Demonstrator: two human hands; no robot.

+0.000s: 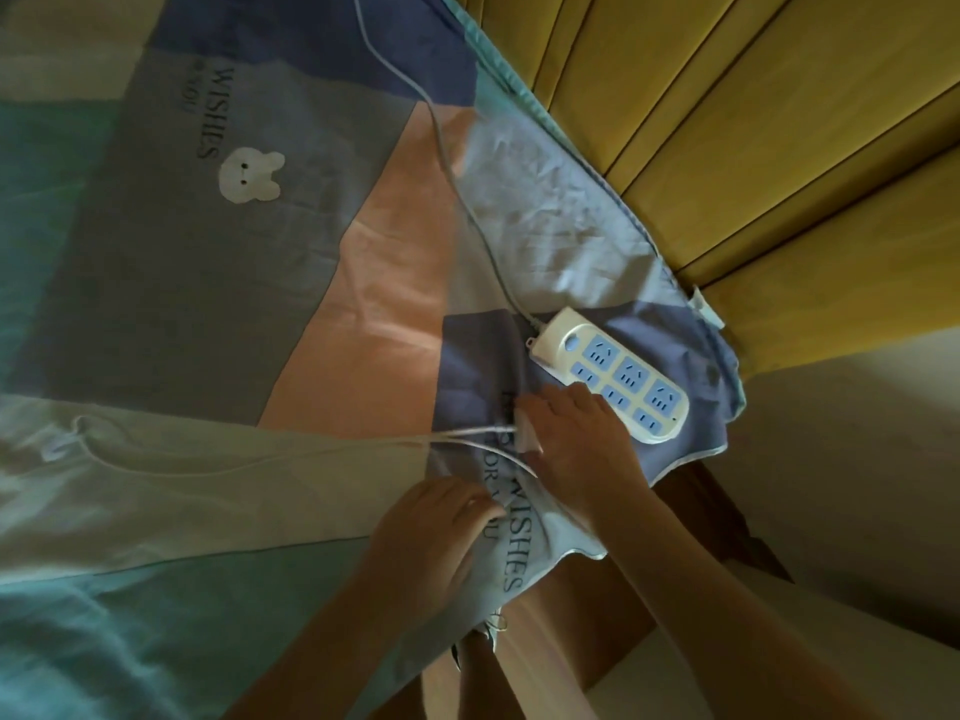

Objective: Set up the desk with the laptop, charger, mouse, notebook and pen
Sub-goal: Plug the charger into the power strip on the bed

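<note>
You are working at the power strip (610, 374), which lies on the patchwork bedcover (234, 252) close to the yellow padded headboard (753, 148). Your right hand (576, 439) sits just beside the strip's near end, curled around a small white block that looks like the charger (525, 433); the fingers hide most of it, so you cannot tell from here exactly how it is pinched, only that the hand is closed on it. Its thin white charger cable (260, 452) runs away from the strip, across the bedcover, and ends in a loose loop well apart from it. Your left hand (441, 532) rests nearer to you than the strip, fingers loosely bent and pressing down on the cloth beside the cable; whether it grips the cable cannot be told.

All the strip's blue sockets look unoccupied, so the charger is not yet plugged in. The strip's own thicker cord (457, 163) leads off along the headboard side.

As for progress, you seem to be early on: only the charger is in hand. No laptop, mouse, notebook or pen shows anywhere around the strip, and no desk is in view, so nearly all the arranging is probably left to do.
</note>
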